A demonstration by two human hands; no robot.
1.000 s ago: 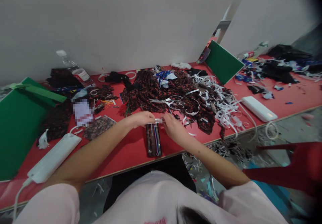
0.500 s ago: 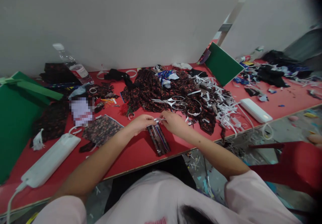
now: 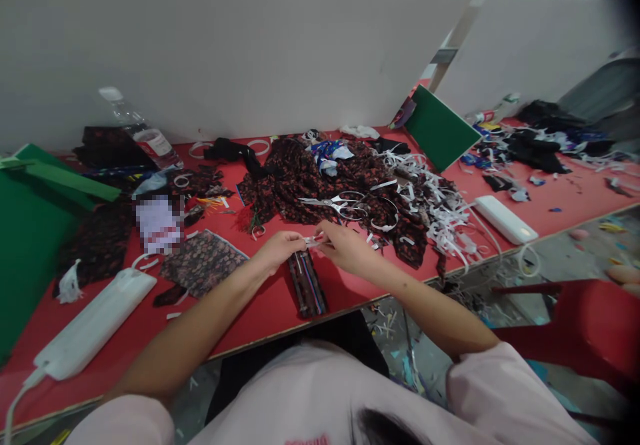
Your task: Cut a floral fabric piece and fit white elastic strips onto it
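Observation:
Between my two hands stretches a short white strip (image 3: pixel 313 240), pinched at both ends. My left hand (image 3: pixel 281 250) grips it with thumb and fingertips, and my right hand (image 3: pixel 344 245) does the same on the other side. Just below lies a dark floral folded fabric piece (image 3: pixel 307 286) with blue, red and white lines along it; whether the strip is joined to it I cannot tell. Scissors (image 3: pixel 336 203) rest on a heap of dark floral fabric (image 3: pixel 295 171) beyond my hands. A flat floral cloth piece (image 3: pixel 204 263) is left of my left hand.
White strip scraps (image 3: pixel 440 208) pile at the right. White oblong devices with cords lie left (image 3: pixel 95 325) and right (image 3: pixel 505 219). Green boards (image 3: pixel 443 128) and a plastic bottle (image 3: pixel 155 145) stand near the white partition (image 3: pixel 240 51). A red stool (image 3: pixel 590 331) is at the right.
The folded fabric piece's lower end has shifted slightly left. My hands have drawn a little apart, with more of the white strip showing between them.

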